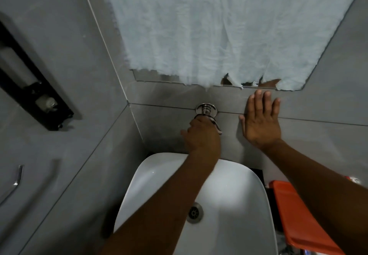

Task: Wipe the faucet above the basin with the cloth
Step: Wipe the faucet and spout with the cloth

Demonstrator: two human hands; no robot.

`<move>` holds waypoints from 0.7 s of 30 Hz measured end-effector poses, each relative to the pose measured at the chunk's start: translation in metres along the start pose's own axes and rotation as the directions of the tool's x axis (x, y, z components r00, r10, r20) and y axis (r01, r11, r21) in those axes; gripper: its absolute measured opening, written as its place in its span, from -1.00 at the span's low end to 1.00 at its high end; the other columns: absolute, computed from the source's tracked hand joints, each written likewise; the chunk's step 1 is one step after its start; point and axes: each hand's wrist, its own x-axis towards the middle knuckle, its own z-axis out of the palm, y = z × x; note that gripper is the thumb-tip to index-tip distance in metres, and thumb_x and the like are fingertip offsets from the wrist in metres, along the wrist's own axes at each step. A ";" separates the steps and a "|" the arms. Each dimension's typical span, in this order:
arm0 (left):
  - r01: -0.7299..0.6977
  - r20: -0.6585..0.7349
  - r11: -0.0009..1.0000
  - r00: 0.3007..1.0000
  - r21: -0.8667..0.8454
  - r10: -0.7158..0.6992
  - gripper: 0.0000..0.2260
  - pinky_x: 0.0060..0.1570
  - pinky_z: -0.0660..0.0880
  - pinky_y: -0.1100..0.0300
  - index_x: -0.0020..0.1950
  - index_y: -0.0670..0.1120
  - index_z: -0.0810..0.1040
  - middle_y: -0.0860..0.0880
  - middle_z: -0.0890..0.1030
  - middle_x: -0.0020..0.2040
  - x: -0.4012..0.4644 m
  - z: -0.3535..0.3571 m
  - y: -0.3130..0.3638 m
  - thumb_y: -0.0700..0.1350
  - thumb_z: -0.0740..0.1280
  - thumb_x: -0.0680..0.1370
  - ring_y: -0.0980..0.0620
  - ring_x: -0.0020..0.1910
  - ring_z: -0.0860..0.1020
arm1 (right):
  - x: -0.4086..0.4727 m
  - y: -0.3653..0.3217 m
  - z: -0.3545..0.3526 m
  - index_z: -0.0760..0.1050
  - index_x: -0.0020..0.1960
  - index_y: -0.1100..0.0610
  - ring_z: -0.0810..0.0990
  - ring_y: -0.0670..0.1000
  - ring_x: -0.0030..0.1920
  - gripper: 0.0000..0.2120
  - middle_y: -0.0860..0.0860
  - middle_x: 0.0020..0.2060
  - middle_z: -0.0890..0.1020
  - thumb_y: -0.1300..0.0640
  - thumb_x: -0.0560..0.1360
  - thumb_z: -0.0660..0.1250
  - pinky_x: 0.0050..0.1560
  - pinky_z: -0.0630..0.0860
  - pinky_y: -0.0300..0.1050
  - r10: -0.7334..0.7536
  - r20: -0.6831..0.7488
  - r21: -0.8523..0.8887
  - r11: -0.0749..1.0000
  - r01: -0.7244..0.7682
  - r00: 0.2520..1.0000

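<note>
Faucet (207,113): chrome, wall-mounted on grey tile, directly above the white basin (163,177). Left hand (201,137): grip clenched around the faucet body, just below its round wall flange; whether a cloth lies inside the fist cannot be told. Right hand (260,121): grip released, palm flat on the wall tile just right of the faucet, fingers spread. Pale blue cloth (219,31): hangs over the mirror above the faucet, ragged lower edge. Orange lid (298,215): right of the basin.
</note>
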 end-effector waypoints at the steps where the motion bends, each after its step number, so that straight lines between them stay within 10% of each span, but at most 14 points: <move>1: -0.011 -0.094 1.000 0.996 0.004 0.011 -0.35 0.19 0.45 -0.10 0.46 -0.24 0.22 -0.26 0.47 0.34 -0.013 0.007 -0.004 0.05 0.37 0.52 -0.18 0.20 0.55 | 0.000 0.000 -0.002 -0.20 0.57 0.29 -0.31 0.24 0.57 -0.17 0.30 0.55 0.05 -0.01 0.57 0.25 0.49 -0.20 0.34 0.003 0.020 0.006 1.000 -0.004 1.000; 7: -0.144 -0.273 0.839 0.962 -0.525 -0.006 -0.36 0.32 0.46 -0.04 0.54 -0.13 0.18 -0.14 0.41 0.44 -0.060 0.048 -0.033 -0.01 0.36 0.54 -0.09 0.36 0.45 | 0.001 -0.005 -0.009 -0.18 0.54 0.33 -0.45 0.18 0.53 -0.21 0.19 0.55 -0.33 0.00 0.59 0.21 0.48 -0.26 0.31 0.017 0.066 -0.006 1.000 -0.016 0.998; 9: -0.130 -0.231 0.617 0.969 -0.776 -0.086 -0.52 0.29 0.49 -0.02 0.49 -0.09 0.30 -0.10 0.49 0.37 -0.066 0.060 -0.036 0.00 0.27 0.60 -0.04 0.30 0.49 | 0.001 -0.007 -0.010 -0.14 0.55 0.34 -0.44 0.19 0.53 -0.23 0.25 0.56 -0.09 0.00 0.60 0.21 0.48 -0.26 0.31 0.026 0.065 -0.022 0.999 -0.024 0.998; 11: 0.017 -0.001 0.130 0.991 -0.991 -0.131 -0.71 0.19 0.54 -0.06 0.32 -0.07 0.49 -0.11 0.61 0.18 -0.061 0.063 -0.039 -0.03 0.24 0.63 -0.06 0.14 0.57 | 0.000 -0.007 -0.010 -0.14 0.55 0.34 -0.44 0.19 0.53 -0.24 0.31 0.55 0.06 0.00 0.60 0.19 0.49 -0.27 0.31 0.036 0.074 -0.024 0.999 -0.035 0.997; 14: 0.367 0.436 -0.602 0.899 -0.710 0.033 -0.67 0.10 0.49 -0.09 0.08 -0.07 0.63 -0.16 0.64 0.01 -0.042 0.059 -0.044 0.06 0.13 0.63 -0.15 0.00 0.57 | 0.000 -0.007 -0.011 -0.19 0.55 0.32 -0.45 0.19 0.52 -0.23 0.34 0.55 0.08 -0.01 0.61 0.19 0.49 -0.29 0.30 0.056 0.099 -0.019 0.998 -0.055 0.993; 21: 0.490 0.528 -0.850 0.783 -0.194 0.330 -0.60 0.21 0.46 -0.20 0.03 -0.19 0.68 -0.17 0.70 -0.10 -0.061 0.064 -0.037 0.06 0.17 0.57 -0.09 -0.29 0.68 | -0.001 -0.007 -0.012 -0.28 0.56 0.27 -0.25 0.18 0.55 -0.21 0.32 0.56 0.01 -0.03 0.62 0.16 0.51 -0.18 0.33 0.041 0.114 -0.006 0.999 -0.040 0.993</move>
